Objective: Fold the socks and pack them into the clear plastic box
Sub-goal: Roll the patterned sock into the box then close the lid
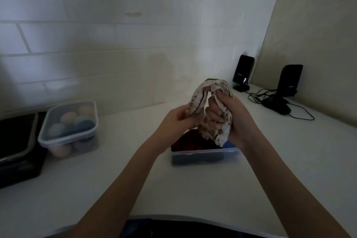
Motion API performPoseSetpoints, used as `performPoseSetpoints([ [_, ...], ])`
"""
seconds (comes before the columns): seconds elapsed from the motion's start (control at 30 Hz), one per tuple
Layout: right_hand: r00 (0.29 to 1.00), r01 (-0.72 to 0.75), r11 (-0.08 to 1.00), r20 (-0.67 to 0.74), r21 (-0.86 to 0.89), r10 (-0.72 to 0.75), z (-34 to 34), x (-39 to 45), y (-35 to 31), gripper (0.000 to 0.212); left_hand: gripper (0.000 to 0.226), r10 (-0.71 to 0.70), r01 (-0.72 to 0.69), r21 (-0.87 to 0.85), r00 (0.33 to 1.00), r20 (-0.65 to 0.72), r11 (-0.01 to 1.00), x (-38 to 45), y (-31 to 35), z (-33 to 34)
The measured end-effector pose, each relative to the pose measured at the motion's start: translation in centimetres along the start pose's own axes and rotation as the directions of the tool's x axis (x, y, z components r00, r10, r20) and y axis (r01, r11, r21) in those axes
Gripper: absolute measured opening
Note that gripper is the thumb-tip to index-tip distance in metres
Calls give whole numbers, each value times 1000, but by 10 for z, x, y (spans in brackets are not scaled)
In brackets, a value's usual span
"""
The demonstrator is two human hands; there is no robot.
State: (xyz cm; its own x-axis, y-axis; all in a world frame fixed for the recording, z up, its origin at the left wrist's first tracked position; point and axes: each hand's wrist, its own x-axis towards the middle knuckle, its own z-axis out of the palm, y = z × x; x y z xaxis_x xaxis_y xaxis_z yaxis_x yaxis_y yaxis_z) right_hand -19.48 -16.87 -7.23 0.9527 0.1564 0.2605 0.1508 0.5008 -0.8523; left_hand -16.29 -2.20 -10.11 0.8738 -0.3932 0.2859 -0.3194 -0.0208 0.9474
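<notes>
Both hands [208, 118] bunch soft speckled sock [202, 94] above clear rectangular box [204, 155].

A home corner is showing here: a white counter [116, 170] is running under the hands, meeting a tiled wall [96, 44] beyond them. Two black speakers [243, 71] with cables are standing right of the hands, and a lidded box [69, 125] of rolled socks is sitting to their left.

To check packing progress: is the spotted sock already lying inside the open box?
No, both hands hold the spotted sock in the air above the open box.
</notes>
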Motion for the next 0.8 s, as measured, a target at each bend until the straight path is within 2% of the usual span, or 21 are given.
performPoseSetpoints([
  [0.07,999,-4,1000,-50,-24,3,-8,1,-1,13,20,-85,69,-189,993,-80,980,7,0,-2],
  [0.1,995,-6,997,-100,-80,-2,-11,1,-1,15,26,-128,94,-376,990,-66,922,9,1,-6],
  [0.17,977,-26,966,-212,-256,-30,-20,0,3,24,29,-89,121,-739,993,83,663,9,-2,-16],
  [0.23,955,-74,882,-287,-465,-71,-23,-2,8,36,24,74,172,-903,973,218,394,7,-5,-24],
  [0.27,946,-97,824,-309,-559,-98,-23,-3,10,41,29,142,180,-930,961,235,320,6,-4,-25],
  [0.3,939,-113,766,-321,-633,-126,-21,-4,11,46,40,175,149,-938,962,211,312,5,-1,-24],
  [0.37,936,-95,714,-306,-694,-173,-18,-5,13,54,67,172,112,-927,968,184,357,6,0,-21],
  [0.4,940,-67,722,-286,-689,-187,-15,-7,13,57,75,110,71,-867,984,143,494,6,-1,-18],
  [0.43,945,-42,730,-265,-682,-193,-12,-7,12,60,75,59,22,-729,995,86,684,7,3,-13],
  [0.47,952,-22,730,-237,-683,-193,-10,-8,11,62,70,30,-3,-579,999,38,815,8,5,-7],
  [0.5,961,-1,722,-200,-692,-191,-8,-8,11,59,66,42,-35,-473,999,5,880,11,5,-4],
  [0.53,969,18,707,-161,-707,-186,-6,-9,9,50,67,56,-52,-445,998,-3,894,16,1,-4],
  [0.57,976,35,698,-127,-716,-178,-4,-11,8,42,68,48,-15,-473,997,57,881,19,-2,-3],
  [0.63,986,59,716,-71,-695,-151,-3,-12,5,34,52,16,51,-413,988,156,909,21,-4,0],
  [0.73,993,74,827,-35,-558,-112,-5,-12,1,6,20,12,13,-142,985,173,990,16,2,1],
  [0.8,993,82,853,-30,-515,-114,-8,-12,0,5,18,57,-59,4,982,180,998,11,7,1],
])
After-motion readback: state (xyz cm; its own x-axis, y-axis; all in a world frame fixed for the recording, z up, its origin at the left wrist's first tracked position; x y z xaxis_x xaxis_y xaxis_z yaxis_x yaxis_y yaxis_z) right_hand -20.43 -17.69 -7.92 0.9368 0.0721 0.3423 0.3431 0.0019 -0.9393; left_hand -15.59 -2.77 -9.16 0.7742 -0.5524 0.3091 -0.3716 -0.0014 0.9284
